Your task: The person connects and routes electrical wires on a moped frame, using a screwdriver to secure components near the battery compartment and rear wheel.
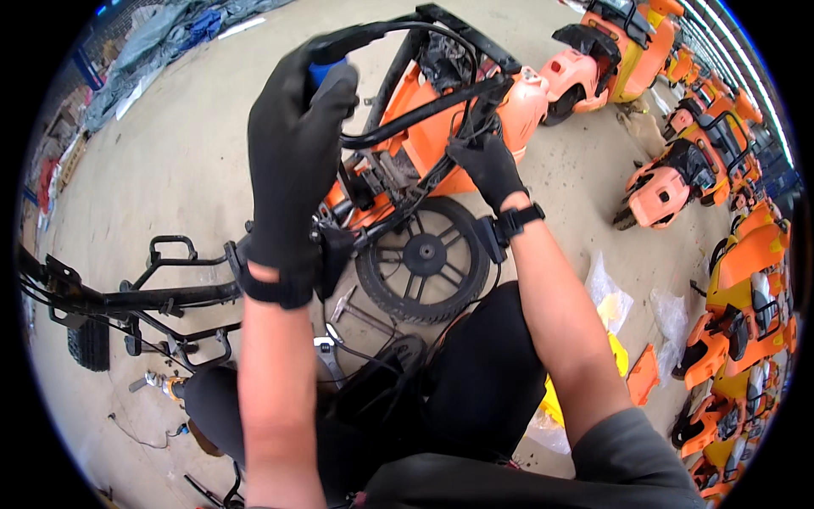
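Note:
My left hand point(297, 144), in a black glove, is raised over the left side of the scooter frame. Its fingers curl round a blue-handled object point(326, 71) whose other end I cannot make out. Further right, my right hand point(487, 163), also gloved, closes on black cables point(472, 127) beside the frame tube. The partly stripped scooter has a black tube frame point(415, 112) and orange body panels point(413, 95). Its spoked black wheel point(426, 252) lies below my hands, near my knee.
A hammer point(360, 316) and an adjustable wrench point(328, 356) lie by my legs. Another black frame point(153, 297) is at the left. Orange scooters point(661, 191) line the right side. Plastic wrap point(604, 284) and a yellow panel point(617, 352) lie right of my knee.

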Tool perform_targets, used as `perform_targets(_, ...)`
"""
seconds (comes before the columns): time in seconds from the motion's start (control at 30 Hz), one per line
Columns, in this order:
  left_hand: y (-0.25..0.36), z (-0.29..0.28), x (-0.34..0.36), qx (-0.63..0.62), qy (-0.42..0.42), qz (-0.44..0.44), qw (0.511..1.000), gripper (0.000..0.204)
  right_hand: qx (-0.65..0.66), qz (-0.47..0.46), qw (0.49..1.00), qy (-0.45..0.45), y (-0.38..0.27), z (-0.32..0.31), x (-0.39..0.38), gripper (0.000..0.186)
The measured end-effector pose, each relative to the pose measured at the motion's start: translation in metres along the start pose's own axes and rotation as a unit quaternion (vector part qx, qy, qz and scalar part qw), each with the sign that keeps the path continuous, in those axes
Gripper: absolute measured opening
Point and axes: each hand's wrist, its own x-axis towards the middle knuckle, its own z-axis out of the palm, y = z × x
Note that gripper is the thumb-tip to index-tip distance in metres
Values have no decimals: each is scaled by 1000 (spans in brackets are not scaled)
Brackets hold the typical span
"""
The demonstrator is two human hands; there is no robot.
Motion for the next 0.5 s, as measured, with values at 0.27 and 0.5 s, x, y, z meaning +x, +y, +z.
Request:
perform_targets(0.27, 14, 37, 73, 31, -119, 110, 986, 37, 34, 26, 980, 192, -94, -32, -1, 32)
perform_targets(0.5, 13, 64, 69, -13, -186, 132, 974, 26, 138, -80, 962, 222, -114, -39, 1, 45)
